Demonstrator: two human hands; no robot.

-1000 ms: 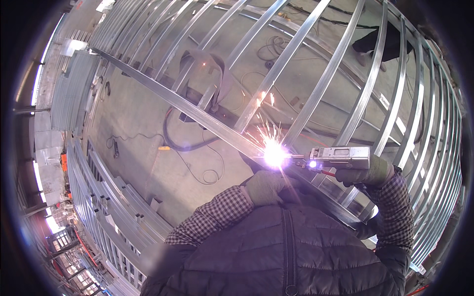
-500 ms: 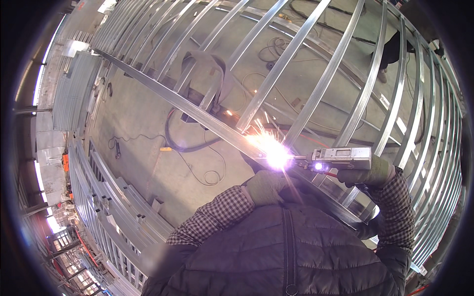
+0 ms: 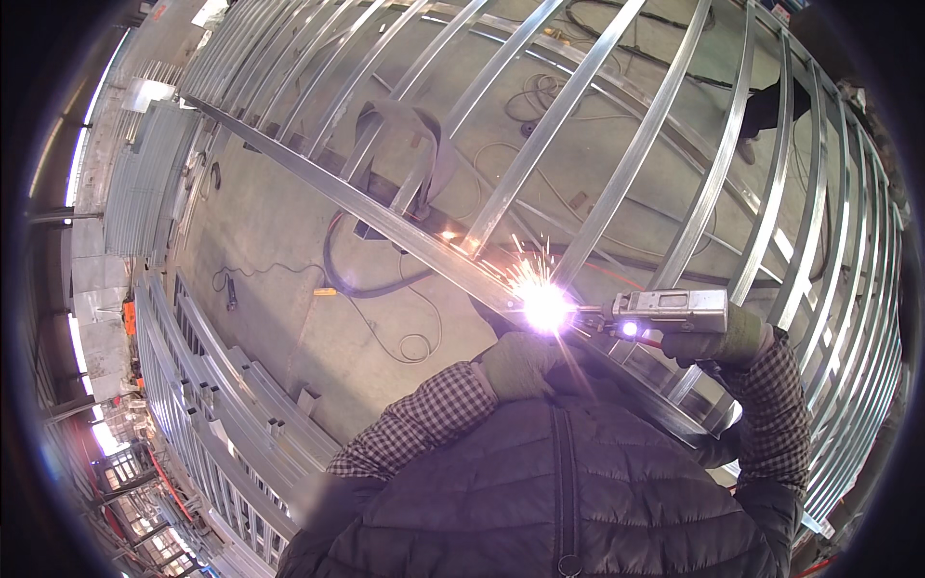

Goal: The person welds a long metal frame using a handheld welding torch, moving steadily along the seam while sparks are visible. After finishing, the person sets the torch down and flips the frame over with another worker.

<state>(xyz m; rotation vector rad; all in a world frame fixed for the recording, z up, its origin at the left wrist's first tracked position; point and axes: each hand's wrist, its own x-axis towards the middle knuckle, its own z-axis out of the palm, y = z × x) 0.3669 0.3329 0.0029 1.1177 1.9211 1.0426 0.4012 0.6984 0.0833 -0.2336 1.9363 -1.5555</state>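
My right hand [image 3: 725, 339], in a greyish-green glove, grips a silver, box-bodied welding gun [image 3: 672, 310]. The gun's nozzle points left at a metal rail [image 3: 424, 244], where a white-hot glare [image 3: 546, 308] throws orange sparks up and to the left. The glare hides the exact spot where the nozzle meets the metal. Just below it, my left hand [image 3: 520, 366], gloved too, is closed beside the rail. Its fingertips and whatever they hold are hard to see; a dark shape shows around the hand. Silver crossbars [image 3: 617, 202] join the rail at an angle.
A curved dark strip [image 3: 436, 154] stands by the rail. Stacked metal frames [image 3: 222, 414] lie at the left. Cables [image 3: 414, 347] and a yellow item [image 3: 325, 291] are on the floor. Another person's dark-clad leg [image 3: 761, 111] shows beyond the bars at upper right.
The welding gun and its glare have shifted slightly right along the rail. The spray of sparks is shaped differently. My left hand has hardly moved.
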